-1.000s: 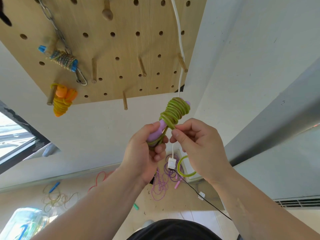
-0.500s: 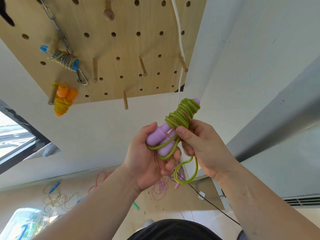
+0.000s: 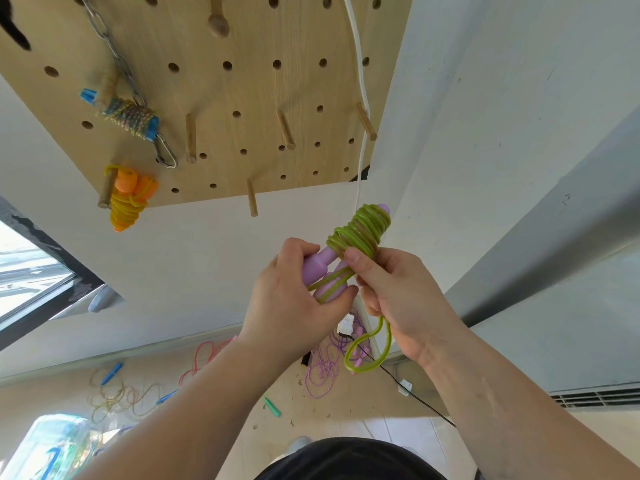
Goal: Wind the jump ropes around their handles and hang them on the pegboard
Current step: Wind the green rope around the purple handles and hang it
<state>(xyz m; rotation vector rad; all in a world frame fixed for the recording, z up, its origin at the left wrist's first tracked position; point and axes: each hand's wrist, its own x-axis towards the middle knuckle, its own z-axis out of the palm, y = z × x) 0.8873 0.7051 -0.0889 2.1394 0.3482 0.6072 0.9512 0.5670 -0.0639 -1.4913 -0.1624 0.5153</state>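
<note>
Gripping the purple handles [image 3: 313, 271] in my left hand [image 3: 287, 308], I'm pinching the green rope [image 3: 363, 226] with my right hand [image 3: 398, 294].

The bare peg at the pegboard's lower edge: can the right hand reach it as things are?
Probably yes: the peg juts out bare, nothing stands between it and the right hand, though that hand is pinching the green jump rope.

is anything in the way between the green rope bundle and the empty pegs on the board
Nothing visible blocks the green rope bundle from the bare bottom peg; only open space lies between. A white cord hangs right beside the right-hand peg, so that one is crowded.
</note>
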